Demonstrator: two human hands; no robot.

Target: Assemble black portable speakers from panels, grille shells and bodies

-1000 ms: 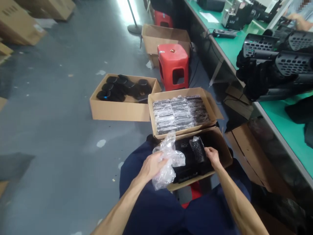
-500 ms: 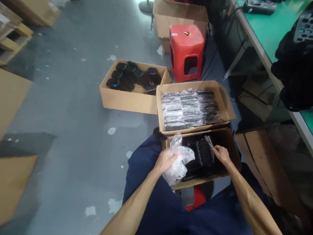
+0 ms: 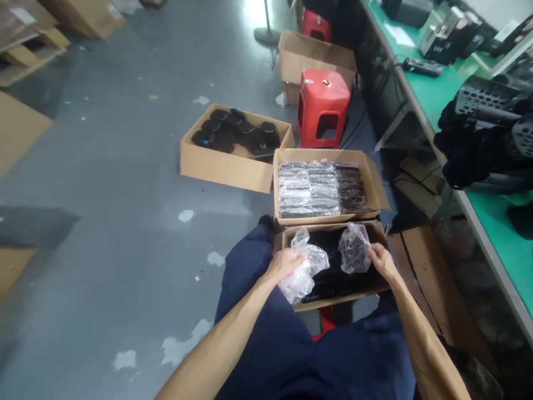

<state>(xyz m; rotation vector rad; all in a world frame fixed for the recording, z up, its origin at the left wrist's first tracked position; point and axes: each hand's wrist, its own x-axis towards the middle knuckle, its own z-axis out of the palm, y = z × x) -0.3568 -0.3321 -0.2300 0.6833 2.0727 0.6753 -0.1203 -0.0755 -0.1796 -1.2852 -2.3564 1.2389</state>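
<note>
Crumpled clear plastic bags (image 3: 306,272) are bunched in my left hand (image 3: 287,265), over the left side of an open cardboard box (image 3: 333,303) between my knees. My right hand (image 3: 381,260) pinches the edge of another clear plastic bag (image 3: 353,248), which spreads over the box's right part. Black parts (image 3: 325,278) lie inside, partly covered by the plastic and hard to make out. Just beyond, a second box (image 3: 325,220) holds rows of plastic-wrapped dark items (image 3: 322,189).
A carton (image 3: 227,173) with several black parts stands beyond to the left, near a red stool (image 3: 325,97). On the right is a green-topped workbench (image 3: 427,91) with black perforated parts (image 3: 487,133). Flattened cardboard (image 3: 441,283) leans beside my right leg.
The bag at my right hand has come up off the black part and now spreads out to the hand's left. My left hand still holds its bags. The camera view has shifted.
</note>
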